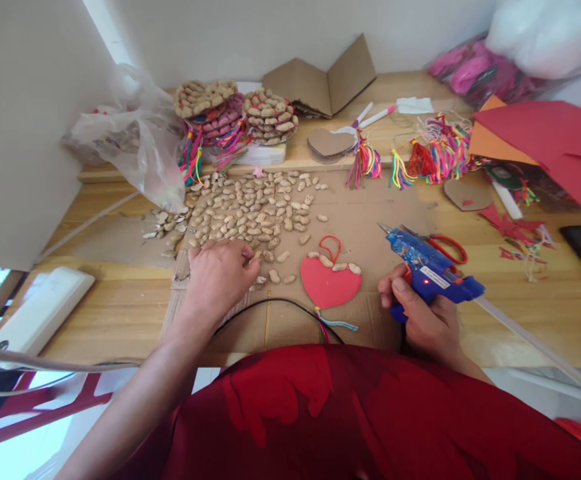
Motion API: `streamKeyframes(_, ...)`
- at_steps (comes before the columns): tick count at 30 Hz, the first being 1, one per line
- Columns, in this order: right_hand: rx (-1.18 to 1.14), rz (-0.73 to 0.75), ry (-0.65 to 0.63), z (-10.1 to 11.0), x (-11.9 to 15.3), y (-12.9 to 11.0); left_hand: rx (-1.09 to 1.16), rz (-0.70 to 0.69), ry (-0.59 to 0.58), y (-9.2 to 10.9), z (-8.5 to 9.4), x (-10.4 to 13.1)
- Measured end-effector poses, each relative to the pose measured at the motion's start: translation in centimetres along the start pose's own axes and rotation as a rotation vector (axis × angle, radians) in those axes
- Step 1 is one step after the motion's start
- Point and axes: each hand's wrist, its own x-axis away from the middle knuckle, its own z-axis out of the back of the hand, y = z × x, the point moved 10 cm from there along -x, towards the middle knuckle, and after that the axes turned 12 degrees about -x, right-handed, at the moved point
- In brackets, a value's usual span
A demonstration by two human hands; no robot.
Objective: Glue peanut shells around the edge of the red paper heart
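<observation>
My right hand (423,313) is wrapped round the handle of a blue hot glue gun (435,280), its small red light lit and its nozzle pointing up and left. A long clear glue stick (535,340) sticks out of the gun's back. At the near edge of the peanut pile (245,207), my left hand (223,270) has its fingers pinched together, a peanut (256,256) at the fingertips. Between my hands lies a red paper heart (330,285) with several peanuts along its top edge, a red cord loop above and a tassel below.
Cardboard (385,200) covers the middle of the wooden table. Behind stand peanut-covered hearts (269,117), cardboard hearts (333,143) and tassels (440,150). Orange-handled scissors (450,248) lie beyond the gun. A white power strip (43,310) is left; a black cable (275,300) crosses in front.
</observation>
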Motion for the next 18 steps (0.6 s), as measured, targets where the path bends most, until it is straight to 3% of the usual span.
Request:
streamKeyframes(4,0.001,0.008,0.011,0.1,0.0,0.0,0.004,0.040,-0.083,-0.1,0.0,-0.2)
streamKeyframes(7,0.036,0.010,-0.008,0.0,0.0,0.1,0.086,0.054,-0.067,0.1,0.5,0.2)
streamKeyframes(11,0.053,0.011,-0.018,0.1,-0.1,0.2,0.226,-0.059,-0.006,2.5,1.4,0.8)
streamKeyframes(18,0.006,0.015,-0.026,0.2,0.0,0.4,0.180,-0.175,0.016,6.0,1.6,0.4)
